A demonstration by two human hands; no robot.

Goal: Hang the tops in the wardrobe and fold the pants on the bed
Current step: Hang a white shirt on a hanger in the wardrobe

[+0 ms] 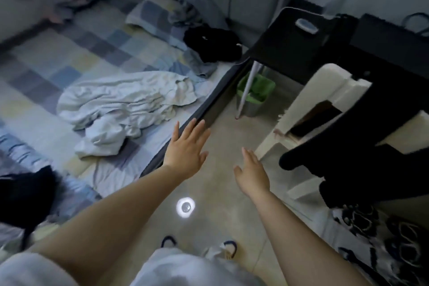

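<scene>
Lying at the far left, a dark garment rests on the bed with its blue-and-yellow checked sheet. A crumpled white cloth garment sprawls mid-bed, up and left of the left hand, near but apart. That hand hovers over the bed's edge, fingers spread wide, holding nothing. A black garment sits farther back. The right hand is likewise spread and empty above the floor, beside black clothing draped over a white plastic chair.

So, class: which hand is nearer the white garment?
Left. The left hand hovers by the bed edge beside the white garment; the right hand is over the floor, farther away.
</scene>
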